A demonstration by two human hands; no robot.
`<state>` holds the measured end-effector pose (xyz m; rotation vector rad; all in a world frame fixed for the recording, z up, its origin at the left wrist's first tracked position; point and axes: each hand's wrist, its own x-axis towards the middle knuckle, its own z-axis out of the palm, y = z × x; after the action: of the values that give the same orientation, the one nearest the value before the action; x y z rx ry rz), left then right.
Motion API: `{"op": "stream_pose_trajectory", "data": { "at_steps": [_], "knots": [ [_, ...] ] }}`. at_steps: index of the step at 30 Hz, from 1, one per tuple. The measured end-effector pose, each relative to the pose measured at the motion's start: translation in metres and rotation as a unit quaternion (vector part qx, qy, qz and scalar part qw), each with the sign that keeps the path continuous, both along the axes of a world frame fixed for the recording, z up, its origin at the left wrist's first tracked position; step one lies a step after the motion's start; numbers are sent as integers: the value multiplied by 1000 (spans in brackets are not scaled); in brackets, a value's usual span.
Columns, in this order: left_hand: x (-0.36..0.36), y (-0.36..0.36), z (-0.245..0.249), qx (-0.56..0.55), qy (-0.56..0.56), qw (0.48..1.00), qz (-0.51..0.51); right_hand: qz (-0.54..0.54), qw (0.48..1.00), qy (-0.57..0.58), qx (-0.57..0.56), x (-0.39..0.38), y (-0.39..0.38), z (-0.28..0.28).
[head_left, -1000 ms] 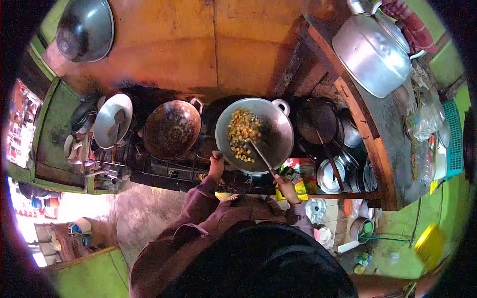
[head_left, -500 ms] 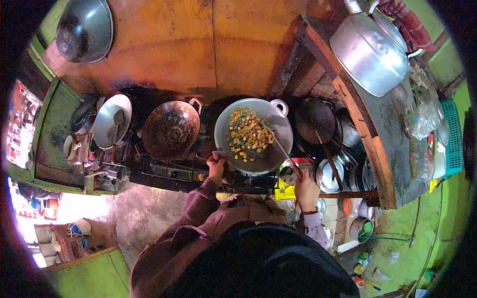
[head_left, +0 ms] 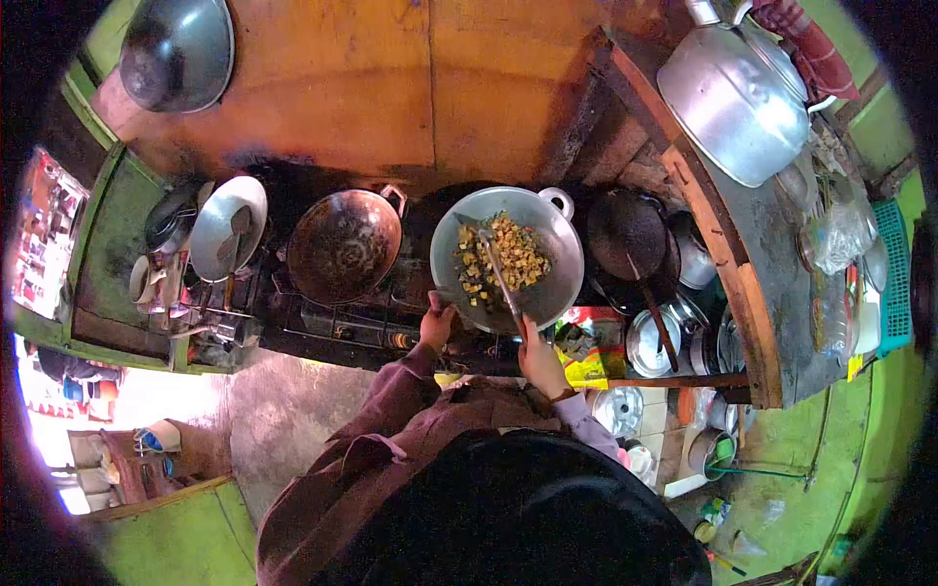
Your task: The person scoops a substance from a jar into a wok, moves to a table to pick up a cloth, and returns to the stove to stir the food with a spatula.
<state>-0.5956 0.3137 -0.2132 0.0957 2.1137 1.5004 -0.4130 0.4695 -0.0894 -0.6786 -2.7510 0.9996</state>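
With fingers of the right hand (head_left: 543,365) clamped on the spatula (head_left: 503,277), holding it inside the pale wok (head_left: 564,249), slanting its long axis away and leftward across diced food (head_left: 525,260), pointing its far end at the far-left side. Resting the left hand (head_left: 436,325) near the rim (grip hard to tell).

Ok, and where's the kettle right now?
In the head view, the kettle is at the upper right, on the dark shelf, beside the red cloth.
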Motion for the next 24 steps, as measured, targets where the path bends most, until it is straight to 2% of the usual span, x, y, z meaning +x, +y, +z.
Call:
{"op": "stream_pose_trajectory", "data": {
  "at_steps": [2,5,6,7,9,10,11,12,13,14,15,17,19,20,21,22,24],
  "knots": [
    [1,0,-6,17,30,999,15,49,987,-131,-73,10,5,8],
    [8,0,7,47,72,996,34,100,978,-140,-118,39,34,19],
    [9,0,9,49,69,995,45,100,970,-198,-100,48,45,24],
    [9,0,9,51,67,995,57,144,977,-134,-78,61,58,28],
    [7,-1,10,13,70,996,47,153,973,-165,-47,76,69,65],
    [5,-2,8,-22,75,996,39,118,958,-258,-38,78,71,93],
    [4,-3,-1,-23,75,996,37,83,952,-271,112,88,80,82],
    [2,-2,-24,38,60,997,43,88,944,-279,151,85,73,123],
    [2,-1,-36,100,44,993,50,84,951,-249,165,90,75,135],
    [4,-1,-24,99,44,993,49,82,956,-218,180,95,77,145],
    [10,-2,3,80,43,995,47,82,956,-219,179,98,73,160],
    [15,-1,23,59,42,996,45,52,966,-225,118,103,65,191],
    [18,-1,24,53,69,995,45,63,966,-222,119,118,60,202],
    [16,0,1,53,67,995,46,74,966,-218,122,123,58,208],
    [11,1,-44,105,32,992,66,48,950,-297,81,119,51,215],
    [8,1,-67,158,-3,984,87,51,950,-298,81,114,43,212],
    [19,1,-24,115,17,990,85,17,950,-309,49,107,32,194]
  ]
}}
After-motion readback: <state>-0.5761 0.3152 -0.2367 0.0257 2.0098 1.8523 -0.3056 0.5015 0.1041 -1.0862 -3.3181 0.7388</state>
